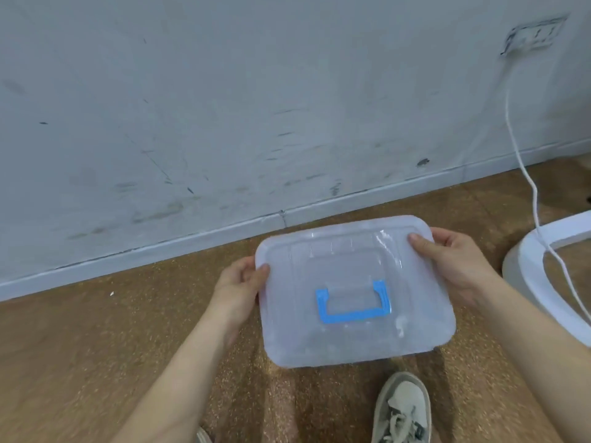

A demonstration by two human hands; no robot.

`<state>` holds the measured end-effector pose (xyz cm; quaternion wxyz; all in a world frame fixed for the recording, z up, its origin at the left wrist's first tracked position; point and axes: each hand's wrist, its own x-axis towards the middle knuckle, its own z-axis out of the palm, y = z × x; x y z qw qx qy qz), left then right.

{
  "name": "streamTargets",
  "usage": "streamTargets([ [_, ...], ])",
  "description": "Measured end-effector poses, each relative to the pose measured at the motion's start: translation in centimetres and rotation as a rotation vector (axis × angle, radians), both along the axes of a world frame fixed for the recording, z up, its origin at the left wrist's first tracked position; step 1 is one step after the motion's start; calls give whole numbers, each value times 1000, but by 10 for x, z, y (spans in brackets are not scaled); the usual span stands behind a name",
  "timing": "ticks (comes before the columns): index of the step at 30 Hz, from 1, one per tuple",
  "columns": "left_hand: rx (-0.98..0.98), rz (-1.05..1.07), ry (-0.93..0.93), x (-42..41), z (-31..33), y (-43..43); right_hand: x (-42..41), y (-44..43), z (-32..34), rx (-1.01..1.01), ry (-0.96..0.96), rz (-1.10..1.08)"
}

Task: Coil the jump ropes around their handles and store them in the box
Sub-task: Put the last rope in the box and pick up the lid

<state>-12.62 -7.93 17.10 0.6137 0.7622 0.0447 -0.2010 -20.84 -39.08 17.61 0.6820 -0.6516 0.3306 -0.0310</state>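
Left hand (pixel 236 289) grips the left edge of the translucent box (pixel 287 321), thumb on top, fingers curled beneath. Box is lid-up with its blue handle (pixel 351 315) centred, held off the brown floor (pixel 96 362) near its wall edge, above a grey shoe (pixel 403 407). Right hand (pixel 457 266) grips the far right corner likewise. White cord (pixel 524 167) hangs at far right.

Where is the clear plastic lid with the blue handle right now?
In the head view, centre-right: the lid is held between the left hand and right hand, above the brown floor, just beyond a grey shoe.
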Motion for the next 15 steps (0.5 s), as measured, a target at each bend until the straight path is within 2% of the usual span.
streamTargets([
  [3,-42,151,99,-9,-36,-13,-4,-6,-22,-48,200,131],
  [6,-23,225,205,-11,-70,-29,-16,-14,-67,-264,383,301],
  [9,31,195,262,-9,-100,-43,-29,-16,-104,-519,432,206],
  [12,126,86,225,-6,-109,-55,-33,-13,-123,-617,436,87],
  [15,244,29,166,-3,-120,-54,-26,-9,-132,-705,403,66],
])
